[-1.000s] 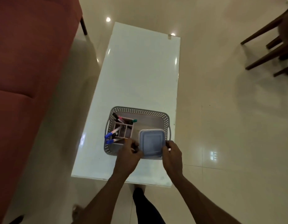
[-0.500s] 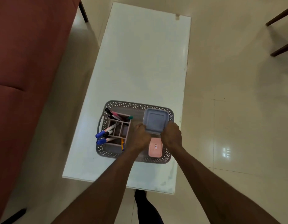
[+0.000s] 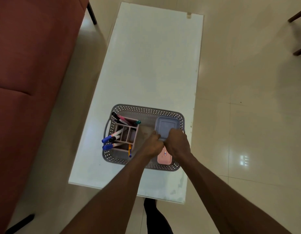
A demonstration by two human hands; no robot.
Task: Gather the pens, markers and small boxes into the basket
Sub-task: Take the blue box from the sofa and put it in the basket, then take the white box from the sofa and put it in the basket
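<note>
A grey perforated basket (image 3: 146, 110) stands on the near end of the white table (image 3: 154, 65). In its left half a pink divided holder (image 3: 127, 132) carries several markers (image 3: 112, 136) and a yellow pen (image 3: 130, 150). At the basket's back right lies a blue-grey lidded box (image 3: 166, 126). My left hand (image 3: 153, 145) and my right hand (image 3: 176, 143) both grip the box's near edge, fingers curled on it. A pink box (image 3: 164, 157) lies in the basket's near right corner, partly under my right hand.
A red sofa (image 3: 28, 65) runs along the left side, close to the table. Dark chair legs (image 3: 298, 31) show at the far right on the tiled floor (image 3: 247, 115). My leg (image 3: 154, 217) stands at the table's near edge.
Both hands carried the blue-grey box from the basket's near right to its back right corner, uncovering the pink box. The hands now sit closer together on its near edge.
</note>
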